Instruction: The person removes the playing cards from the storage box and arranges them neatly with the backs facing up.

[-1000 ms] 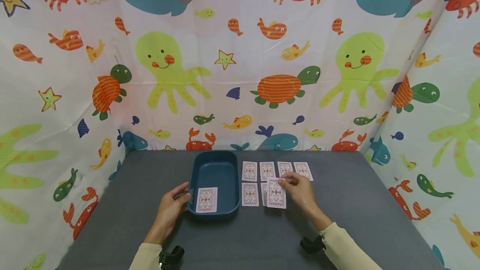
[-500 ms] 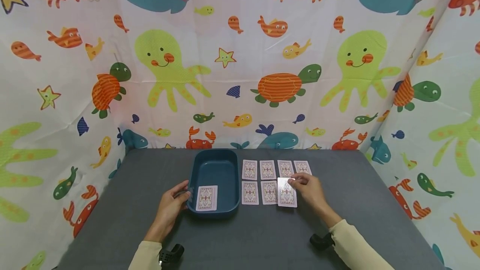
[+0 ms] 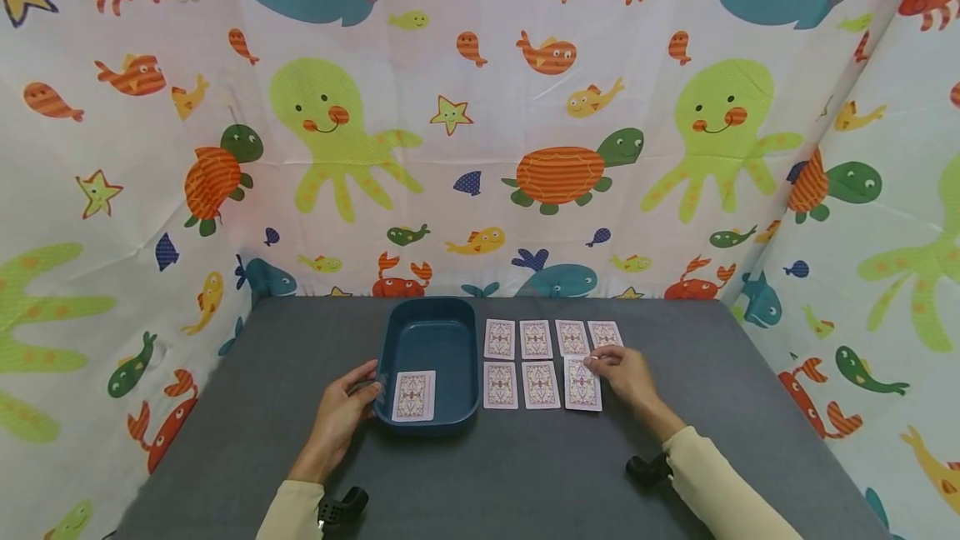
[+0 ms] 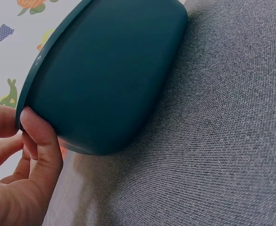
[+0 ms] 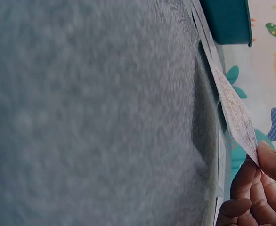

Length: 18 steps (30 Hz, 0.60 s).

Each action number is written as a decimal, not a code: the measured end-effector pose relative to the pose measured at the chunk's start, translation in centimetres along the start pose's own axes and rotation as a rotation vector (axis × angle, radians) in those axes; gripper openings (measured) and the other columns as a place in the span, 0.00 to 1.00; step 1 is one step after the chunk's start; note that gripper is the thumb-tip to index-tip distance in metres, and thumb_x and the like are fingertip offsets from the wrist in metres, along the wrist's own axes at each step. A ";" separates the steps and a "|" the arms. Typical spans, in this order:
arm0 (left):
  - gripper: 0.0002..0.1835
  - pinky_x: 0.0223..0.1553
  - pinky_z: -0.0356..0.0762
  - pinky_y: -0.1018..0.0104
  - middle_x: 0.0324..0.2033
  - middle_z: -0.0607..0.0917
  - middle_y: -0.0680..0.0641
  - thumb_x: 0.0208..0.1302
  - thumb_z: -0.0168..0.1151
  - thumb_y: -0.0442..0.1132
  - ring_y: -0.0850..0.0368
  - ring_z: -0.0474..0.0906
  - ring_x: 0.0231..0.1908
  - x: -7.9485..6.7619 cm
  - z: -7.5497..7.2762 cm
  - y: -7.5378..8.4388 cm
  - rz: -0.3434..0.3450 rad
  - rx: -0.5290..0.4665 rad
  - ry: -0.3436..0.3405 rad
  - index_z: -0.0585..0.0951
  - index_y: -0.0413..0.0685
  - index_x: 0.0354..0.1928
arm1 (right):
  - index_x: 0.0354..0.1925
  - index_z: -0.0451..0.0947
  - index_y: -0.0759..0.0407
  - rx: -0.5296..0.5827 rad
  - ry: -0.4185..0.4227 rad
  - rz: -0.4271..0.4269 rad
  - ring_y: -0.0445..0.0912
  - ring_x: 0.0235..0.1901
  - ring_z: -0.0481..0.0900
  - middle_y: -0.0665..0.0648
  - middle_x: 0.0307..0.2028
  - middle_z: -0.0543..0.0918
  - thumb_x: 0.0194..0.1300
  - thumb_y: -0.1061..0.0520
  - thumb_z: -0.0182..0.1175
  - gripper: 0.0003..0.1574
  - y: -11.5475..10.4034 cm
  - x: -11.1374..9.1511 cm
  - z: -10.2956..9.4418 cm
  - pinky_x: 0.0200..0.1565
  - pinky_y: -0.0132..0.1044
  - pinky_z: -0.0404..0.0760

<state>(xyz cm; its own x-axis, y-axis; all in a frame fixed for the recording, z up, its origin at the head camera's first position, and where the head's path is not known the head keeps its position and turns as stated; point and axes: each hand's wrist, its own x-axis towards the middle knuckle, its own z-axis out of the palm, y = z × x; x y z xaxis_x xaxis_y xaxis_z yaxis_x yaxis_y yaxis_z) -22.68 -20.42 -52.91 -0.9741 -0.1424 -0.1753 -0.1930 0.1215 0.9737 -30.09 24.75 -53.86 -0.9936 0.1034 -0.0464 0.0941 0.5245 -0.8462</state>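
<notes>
My left hand pinches the left rim of a dark blue plastic tray, thumb on the outer wall in the left wrist view. Face down in the tray's near left part lies a small stack of playing cards. Between the thumb and fingers of my right hand is the upper right corner of a playing card, back side up. It is at the right end of the near row, beside a face-down card. The right wrist view shows this card tilted, with its gripped edge raised off the cloth.
Several face-down cards form a far row right of the tray, and another card begins the near row. Grey cloth covers the table. A sea-animal curtain stands behind and at both sides.
My right hand has carried its card rightward, off the near row's second card and lower toward the table beside it. My left hand has stayed on the tray's rim.
</notes>
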 end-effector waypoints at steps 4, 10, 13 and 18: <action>0.25 0.41 0.77 0.65 0.63 0.71 0.42 0.71 0.55 0.36 0.49 0.72 0.53 0.0 0.0 0.0 -0.004 0.003 0.003 0.70 0.50 0.69 | 0.40 0.83 0.62 -0.023 -0.024 0.016 0.40 0.29 0.77 0.52 0.27 0.86 0.60 0.53 0.69 0.14 0.4 0.4 -0.1 0.32 0.34 0.73; 0.25 0.41 0.77 0.64 0.64 0.71 0.43 0.71 0.55 0.36 0.52 0.72 0.52 0.1 0.0 -0.1 -0.008 0.005 0.004 0.70 0.51 0.69 | 0.40 0.84 0.59 -0.089 -0.045 0.016 0.43 0.30 0.77 0.54 0.30 0.85 0.61 0.53 0.68 0.12 0.8 1.0 -0.1 0.32 0.35 0.73; 0.25 0.41 0.77 0.64 0.63 0.71 0.43 0.70 0.55 0.36 0.52 0.73 0.51 0.1 -0.1 -0.1 -0.008 0.000 0.004 0.70 0.51 0.68 | 0.40 0.84 0.59 -0.136 -0.053 -0.013 0.44 0.29 0.76 0.55 0.30 0.85 0.61 0.52 0.68 0.12 0.9 1.4 -0.1 0.32 0.35 0.72; 0.25 0.41 0.77 0.65 0.63 0.71 0.42 0.71 0.55 0.36 0.51 0.73 0.52 0.1 -0.1 -0.2 -0.002 -0.001 0.004 0.70 0.50 0.69 | 0.36 0.84 0.58 -0.212 -0.060 -0.069 0.44 0.28 0.75 0.54 0.27 0.83 0.58 0.53 0.71 0.11 0.8 1.8 -0.1 0.32 0.36 0.70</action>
<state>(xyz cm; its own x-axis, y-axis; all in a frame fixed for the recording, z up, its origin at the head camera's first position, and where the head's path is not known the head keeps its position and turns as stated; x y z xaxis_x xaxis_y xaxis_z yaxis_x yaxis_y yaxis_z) -22.77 -20.55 -53.08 -0.9733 -0.1463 -0.1770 -0.1951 0.1201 0.9734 -31.81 25.43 -54.59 -0.9995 0.0139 -0.0291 0.0305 0.6952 -0.7182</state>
